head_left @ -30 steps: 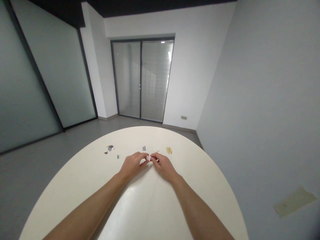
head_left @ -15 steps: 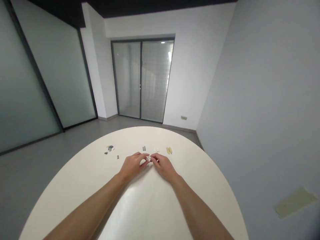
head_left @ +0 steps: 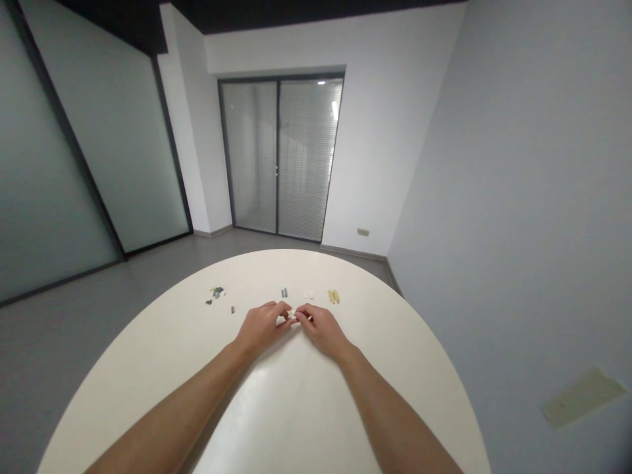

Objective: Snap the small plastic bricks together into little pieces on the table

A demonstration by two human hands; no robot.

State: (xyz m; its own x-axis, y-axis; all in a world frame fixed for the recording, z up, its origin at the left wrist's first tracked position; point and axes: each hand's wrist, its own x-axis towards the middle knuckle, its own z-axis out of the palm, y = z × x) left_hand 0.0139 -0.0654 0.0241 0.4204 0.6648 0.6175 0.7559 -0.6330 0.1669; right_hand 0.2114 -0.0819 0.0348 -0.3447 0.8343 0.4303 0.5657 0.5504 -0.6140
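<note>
Near the middle of the round white table (head_left: pixel 306 408), my left hand (head_left: pixel 264 326) and my right hand (head_left: pixel 320 326) meet at the fingertips. Both are closed on a small white piece (head_left: pixel 291 315), pinched between thumbs and forefingers. Fingers cover much of it, and it is too small to make out its exact kind. Just beyond my hands lie a pair of grey strips (head_left: pixel 284 293), some small white pieces (head_left: pixel 309 295) and a group of yellow pieces (head_left: pixel 334 297).
To the left lies a small pile of grey, white and yellow pieces (head_left: pixel 217 292), with a dark piece (head_left: pixel 209 302) beside it. A small grey piece (head_left: pixel 233 309) sits nearer my left hand. Past the table stand a glass door (head_left: pixel 279 158) and white walls.
The small white piece has turned slightly between my fingers, and my fingertips have shifted a little on it. My arms and the pieces on the table stay where they were.
</note>
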